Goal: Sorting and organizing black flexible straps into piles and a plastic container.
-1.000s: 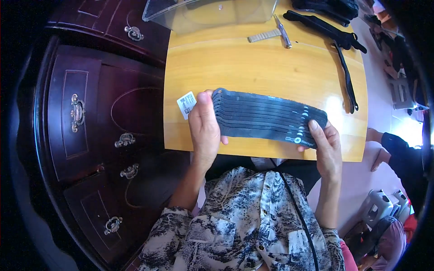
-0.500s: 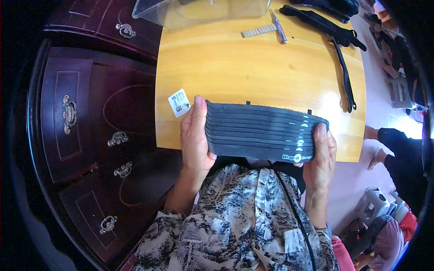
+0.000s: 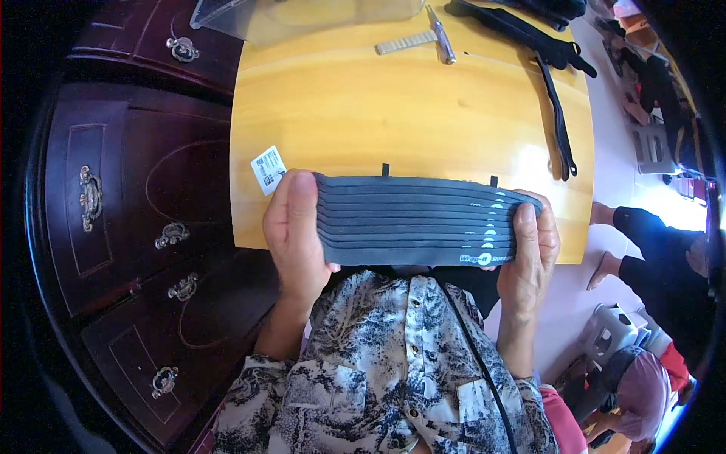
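Note:
Held out between both hands is a stack of dark grey fabric straps [image 3: 412, 221], fanned in even steps one above another. White print runs down its right end, and two small black tabs stick up from its far edge. My left hand [image 3: 295, 231] is closed on the left end with the thumb on top. At the right end my right hand [image 3: 529, 242] grips it the same way, thumb over the straps. The fingers beneath are mostly hidden. A white printed label [image 3: 268, 170] shows just beyond my left thumb.
On the yellow wooden table [image 3: 340, 113] lie a pen-like tool [image 3: 442, 38], a beige strip [image 3: 406, 43], black straps [image 3: 556, 113] and a clear plastic box [image 3: 302, 17]. Dark cabinets [image 3: 151, 189] stand at left. People and grey stools [image 3: 609, 333] are at right.
The view has shifted slightly, so the table and its things sit further left and a little higher. Both hands keep their hold on the straps, which appear slightly closer and flatter.

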`<state>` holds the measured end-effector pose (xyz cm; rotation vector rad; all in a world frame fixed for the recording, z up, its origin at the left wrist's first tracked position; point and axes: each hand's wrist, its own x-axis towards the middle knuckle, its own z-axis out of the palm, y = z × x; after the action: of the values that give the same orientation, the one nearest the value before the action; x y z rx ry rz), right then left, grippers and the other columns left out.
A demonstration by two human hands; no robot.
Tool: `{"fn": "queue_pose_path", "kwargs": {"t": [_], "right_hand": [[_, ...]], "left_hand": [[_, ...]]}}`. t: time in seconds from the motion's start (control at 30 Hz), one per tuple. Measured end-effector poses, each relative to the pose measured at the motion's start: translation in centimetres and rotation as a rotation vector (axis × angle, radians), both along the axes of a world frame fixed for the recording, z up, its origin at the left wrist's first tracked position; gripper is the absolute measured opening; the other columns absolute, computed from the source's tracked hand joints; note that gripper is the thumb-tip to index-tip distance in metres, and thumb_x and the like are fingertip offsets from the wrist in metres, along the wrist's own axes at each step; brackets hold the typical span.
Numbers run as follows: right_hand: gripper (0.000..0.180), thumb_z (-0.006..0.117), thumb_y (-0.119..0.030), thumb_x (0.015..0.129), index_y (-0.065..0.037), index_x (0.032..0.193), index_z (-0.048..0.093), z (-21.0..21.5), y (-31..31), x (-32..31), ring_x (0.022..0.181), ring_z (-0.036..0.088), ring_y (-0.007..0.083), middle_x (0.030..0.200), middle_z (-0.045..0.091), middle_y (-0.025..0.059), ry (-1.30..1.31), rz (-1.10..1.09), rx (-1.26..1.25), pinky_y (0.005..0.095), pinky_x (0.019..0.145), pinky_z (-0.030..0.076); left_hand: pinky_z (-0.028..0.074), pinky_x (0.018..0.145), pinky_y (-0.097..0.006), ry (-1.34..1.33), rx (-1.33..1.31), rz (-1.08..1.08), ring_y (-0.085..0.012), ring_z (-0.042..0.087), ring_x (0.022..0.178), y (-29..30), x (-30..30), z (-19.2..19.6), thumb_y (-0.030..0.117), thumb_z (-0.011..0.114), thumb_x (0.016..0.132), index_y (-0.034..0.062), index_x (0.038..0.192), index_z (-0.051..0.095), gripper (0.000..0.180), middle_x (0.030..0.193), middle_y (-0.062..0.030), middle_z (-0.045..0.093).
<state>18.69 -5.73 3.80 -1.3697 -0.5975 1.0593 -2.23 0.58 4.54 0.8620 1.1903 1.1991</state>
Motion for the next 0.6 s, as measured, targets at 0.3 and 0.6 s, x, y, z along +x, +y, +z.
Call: {"fn": "queue_pose_path", "kwargs": {"t": [0.3, 0.6], "right_hand": [[0.030, 0.045, -0.030, 0.099, -0.003, 0.101, 0.058, 1.0, 0.6, 0.7, 0.042, 0.044, -0.0001, 0.065, 0.054, -0.0034, -0.048, 0.050, -0.135, 0.0141, 0.031, 0.030], [0.032, 0.047, -0.033, 0.098, -0.003, 0.097, 0.058, 0.1, 0.2, 0.3, 0.036, 0.043, 0.0005, 0.060, 0.055, -0.0024, 0.195, 0.059, -0.117, 0.0136, 0.031, 0.030]], "left_hand": [[0.036, 0.030, -0.023, -0.040, -0.194, -0.153, -0.0123, 0.049, 0.037, 0.0, -0.6, -0.4, 0.042, 0.032, 0.101, 0.0011, 0.105, 0.053, 0.046, 0.068, -0.0070, 0.060], [0.037, 0.035, -0.018, -0.067, -0.147, 0.066, -0.0058, 0.051, 0.043, -0.5, -0.9, -1.6, 0.034, 0.043, 0.099, 0.0023, 0.092, 0.059, 0.037, 0.070, -0.0032, 0.062]]}}
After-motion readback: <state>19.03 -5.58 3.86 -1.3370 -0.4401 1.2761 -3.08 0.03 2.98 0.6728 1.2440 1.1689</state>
